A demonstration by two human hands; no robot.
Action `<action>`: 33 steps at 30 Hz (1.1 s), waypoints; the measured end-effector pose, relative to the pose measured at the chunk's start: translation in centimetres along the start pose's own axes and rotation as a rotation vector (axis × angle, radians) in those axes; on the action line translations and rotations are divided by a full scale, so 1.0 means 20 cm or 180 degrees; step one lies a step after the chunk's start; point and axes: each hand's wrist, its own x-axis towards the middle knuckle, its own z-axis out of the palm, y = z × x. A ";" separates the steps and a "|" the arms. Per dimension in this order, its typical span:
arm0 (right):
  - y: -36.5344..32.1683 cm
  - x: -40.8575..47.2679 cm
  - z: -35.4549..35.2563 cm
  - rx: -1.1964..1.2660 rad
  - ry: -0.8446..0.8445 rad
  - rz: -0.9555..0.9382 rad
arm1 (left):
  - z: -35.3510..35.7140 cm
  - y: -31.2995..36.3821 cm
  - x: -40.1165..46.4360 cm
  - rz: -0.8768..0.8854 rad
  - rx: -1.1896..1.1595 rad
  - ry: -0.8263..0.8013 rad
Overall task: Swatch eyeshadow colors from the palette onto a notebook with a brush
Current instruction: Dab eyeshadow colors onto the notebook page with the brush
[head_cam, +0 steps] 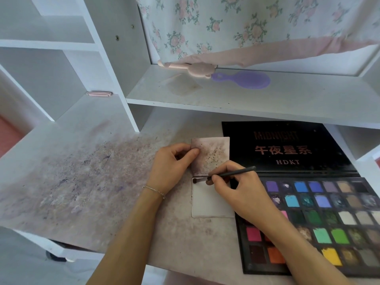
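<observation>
Head view | stained white desk | left hand pinches notebook | right hand grips brush

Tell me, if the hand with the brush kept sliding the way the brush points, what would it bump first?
Probably the left hand. The right hand aims the brush leftward across the notebook, though heights are unclear.

Notebook left of palette
</observation>
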 end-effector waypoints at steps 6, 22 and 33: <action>0.00 0.01 0.00 -0.0013 0.0023 -0.0019 | 0.00 0.00 0.00 -0.0029 -0.0026 0.0001; 0.02 0.01 0.00 -0.0038 0.0194 -0.0175 | 0.00 0.00 0.00 0.0003 0.0040 0.0000; -0.01 -0.02 -0.11 0.0758 0.0474 -0.0318 | -0.01 -0.02 0.01 -0.0037 0.0060 -0.0026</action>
